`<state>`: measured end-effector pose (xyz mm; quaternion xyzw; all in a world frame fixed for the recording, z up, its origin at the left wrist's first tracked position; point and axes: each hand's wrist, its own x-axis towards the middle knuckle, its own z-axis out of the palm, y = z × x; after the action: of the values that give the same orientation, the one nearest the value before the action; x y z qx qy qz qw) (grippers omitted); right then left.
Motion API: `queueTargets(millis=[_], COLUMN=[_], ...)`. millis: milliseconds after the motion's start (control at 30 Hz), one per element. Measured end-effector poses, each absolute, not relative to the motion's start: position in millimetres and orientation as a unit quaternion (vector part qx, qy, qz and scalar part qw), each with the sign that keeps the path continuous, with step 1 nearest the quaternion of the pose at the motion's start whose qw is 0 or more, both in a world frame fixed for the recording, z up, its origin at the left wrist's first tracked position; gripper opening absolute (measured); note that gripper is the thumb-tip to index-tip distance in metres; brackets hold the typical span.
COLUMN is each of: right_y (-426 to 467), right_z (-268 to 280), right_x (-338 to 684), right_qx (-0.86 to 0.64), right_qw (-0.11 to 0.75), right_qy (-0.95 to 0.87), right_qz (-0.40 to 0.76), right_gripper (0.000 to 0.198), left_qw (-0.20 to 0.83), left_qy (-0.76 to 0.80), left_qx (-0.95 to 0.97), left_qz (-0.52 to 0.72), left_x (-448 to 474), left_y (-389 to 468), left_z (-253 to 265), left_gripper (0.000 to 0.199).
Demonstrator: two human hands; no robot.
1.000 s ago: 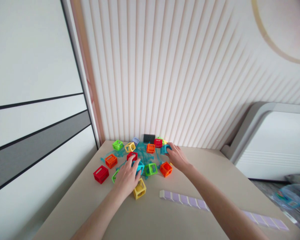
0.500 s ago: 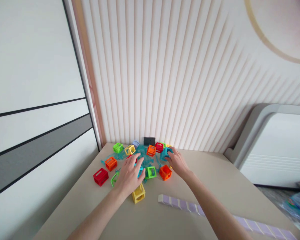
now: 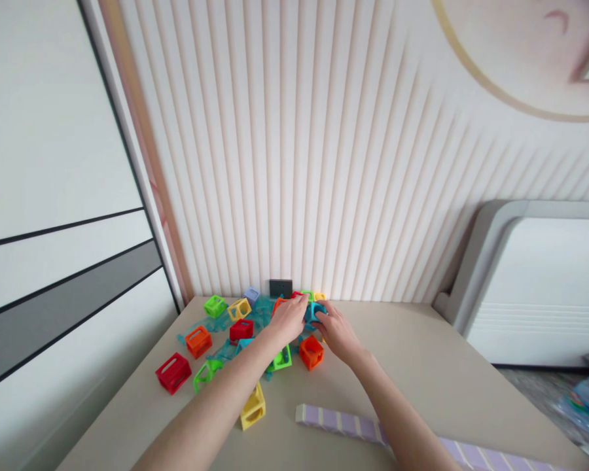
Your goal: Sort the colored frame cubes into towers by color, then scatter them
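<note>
A blue open-sided cube block is between my two hands near the wall. My right hand grips it from the right, thumb in front and fingers behind. On its left side, my left hand has its fingers bent against the block, the fingertips partly hidden. Just below sits an orange cube block. A green cube block is partly covered by my left forearm, and so is a yellow cube block closer to me. Behind my left hand another orange block shows in part.
Left of my hands lie red blocks, an orange block, green blocks and clear teal pieces. A black box stands by the ribbed wall. A purple-and-white striped strip crosses the table's front, under my right forearm.
My left hand has moved right and away from me, from above the middle blocks to the blue cube block. My right hand keeps hold of that block. The camera view has shifted slightly.
</note>
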<state>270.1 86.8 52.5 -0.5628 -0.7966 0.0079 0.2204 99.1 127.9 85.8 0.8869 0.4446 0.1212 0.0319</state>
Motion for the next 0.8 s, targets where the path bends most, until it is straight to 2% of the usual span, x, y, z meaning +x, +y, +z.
queueTargets(millis=[100, 267, 533, 667, 800], right_y=[86.7, 88.6, 87.9, 89.9, 97.4], right_z=[53.3, 54.0, 53.6, 50.3, 50.1], right_x=[275.3, 279.2, 275.1, 272.5, 270.5], right_qx=[-0.557, -0.559, -0.568, -0.578, -0.578], right_qw=[0.222, 0.225, 0.255, 0.305, 0.398], right_qy=[-0.8, -0.797, -0.781, -0.753, -0.706], right_qz=[0.013, 0.026, 0.056, 0.078, 0.096], right_gripper=[0.01, 0.013, 0.015, 0.011, 0.012], left_qw=[0.037, 0.045, 0.053, 0.051, 0.049], left_qy=[0.439, 0.441, 0.481, 0.484, 0.47], left_qx=[0.891, 0.891, 0.867, 0.866, 0.873], left_qz=[0.11, 0.102, 0.117, 0.121, 0.124], left_x=[103.6, 104.6, 107.8, 108.3, 106.5], left_y=[131.1, 131.3, 133.8, 133.8, 130.7], left_z=[83.7, 82.7, 79.9, 77.1, 73.8], left_gripper=[0.064, 0.046, 0.037, 0.031, 0.02])
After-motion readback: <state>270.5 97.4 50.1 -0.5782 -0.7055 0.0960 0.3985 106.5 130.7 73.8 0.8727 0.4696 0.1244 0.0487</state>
